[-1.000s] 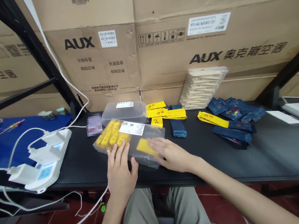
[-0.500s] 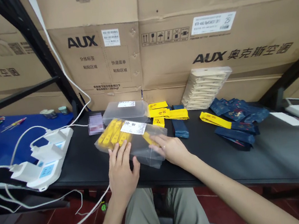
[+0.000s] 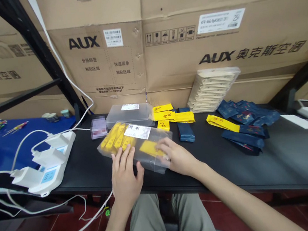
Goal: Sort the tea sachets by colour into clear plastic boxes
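Note:
A translucent plastic box point(image 3: 156, 132) with a white label point(image 3: 137, 131) lies on the black table, tilted a little. Several yellow packets point(image 3: 116, 136) show in its left part. My left hand point(image 3: 126, 171) rests on the box's near edge, fingers spread, fingertips by those packets. At the box's right end, my right hand point(image 3: 178, 156) is closed on one yellow packet point(image 3: 148, 148), which lies in the right part of the box. Behind stands a second translucent box point(image 3: 128, 116), with loose yellow packets point(image 3: 184, 117) beside it.
Dark blue packets point(image 3: 243, 112) and a yellow one point(image 3: 222, 122) lie at the right, near a stack of cream packets point(image 3: 210, 90). A white power strip point(image 3: 53, 171) with cables is at the left. Cardboard point(image 3: 174, 59) stands behind.
The yellow packet at my right hand now lies flatter and shows more fully in the box's right part. My right hand has moved slightly; my left hand has stayed in place.

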The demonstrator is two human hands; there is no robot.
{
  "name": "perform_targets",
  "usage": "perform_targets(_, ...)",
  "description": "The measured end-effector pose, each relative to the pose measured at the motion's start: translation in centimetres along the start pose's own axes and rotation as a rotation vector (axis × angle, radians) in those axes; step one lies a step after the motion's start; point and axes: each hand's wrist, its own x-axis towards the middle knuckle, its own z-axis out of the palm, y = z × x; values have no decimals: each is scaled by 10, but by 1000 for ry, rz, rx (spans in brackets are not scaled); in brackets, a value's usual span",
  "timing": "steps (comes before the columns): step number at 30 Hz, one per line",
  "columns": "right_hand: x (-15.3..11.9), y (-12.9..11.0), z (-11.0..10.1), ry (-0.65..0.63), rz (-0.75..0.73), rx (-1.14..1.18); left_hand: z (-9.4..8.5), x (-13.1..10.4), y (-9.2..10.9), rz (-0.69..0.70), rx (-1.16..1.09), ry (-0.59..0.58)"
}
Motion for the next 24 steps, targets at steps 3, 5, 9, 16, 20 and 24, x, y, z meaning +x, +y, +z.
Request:
perform_targets(3, -1, -3, -1, 18, -28, -44, 1, -1, -1, 6, 3, 12)
perform_targets(5, -1, -4, -3, 2, -33, -50, 1, -1, -1, 7, 2, 11)
perform_targets(9, -2, -2, -2, -1, -28, -33, 0, 0, -1, 3, -1, 4)
perform_targets(16, -1, 0, -2, 41, -32, 108, 0, 0, 0, 5, 0, 17)
perform_targets(20, -1, 1, -1, 118, 9, 114, 0, -1, -1, 4, -4, 18)
perform_targets(24, -1, 2, 3, 152, 80, 70, 0, -1, 0, 1, -2, 17)
